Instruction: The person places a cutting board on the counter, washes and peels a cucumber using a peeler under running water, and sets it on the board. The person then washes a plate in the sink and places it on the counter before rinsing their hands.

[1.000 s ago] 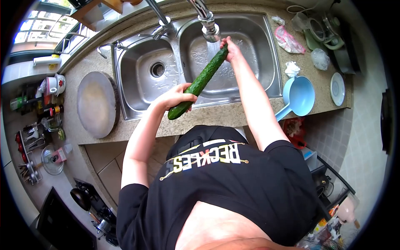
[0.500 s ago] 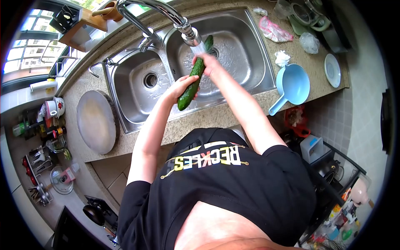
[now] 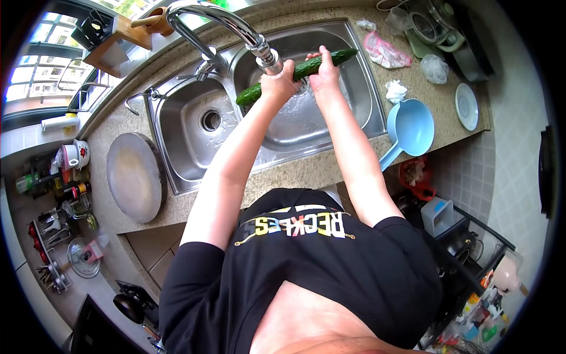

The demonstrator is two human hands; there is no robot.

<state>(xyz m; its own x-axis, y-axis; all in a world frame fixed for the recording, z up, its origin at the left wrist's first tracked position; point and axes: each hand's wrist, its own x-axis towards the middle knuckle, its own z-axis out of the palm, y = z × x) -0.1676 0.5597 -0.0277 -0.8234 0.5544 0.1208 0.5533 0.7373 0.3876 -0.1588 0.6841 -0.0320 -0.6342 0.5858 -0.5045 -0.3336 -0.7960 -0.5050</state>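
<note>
A long green cucumber (image 3: 305, 69) lies nearly level across the right basin of the steel sink (image 3: 306, 150), its right end a little higher. My left hand (image 3: 281, 84) grips it left of its middle, directly under the chrome faucet (image 3: 268, 56). Around its right half are the fingers of my right hand (image 3: 324, 72). Both ends of the cucumber stick out past my hands. Water wets the basin floor; the stream at the spout is mostly hidden by my left hand.
Left of the sink stands a round board (image 3: 135, 177). On the right counter are a blue ladle (image 3: 414, 125), a white plate (image 3: 466, 107), crumpled tissue (image 3: 395, 91), a pink-white bag (image 3: 386, 51) and a clear plastic bag (image 3: 434, 69).
The cucumber has turned from a steep slant to nearly level and moved farther over the basin. My left hand has moved forward, up to the spout; my right hand has shifted right along the cucumber.
</note>
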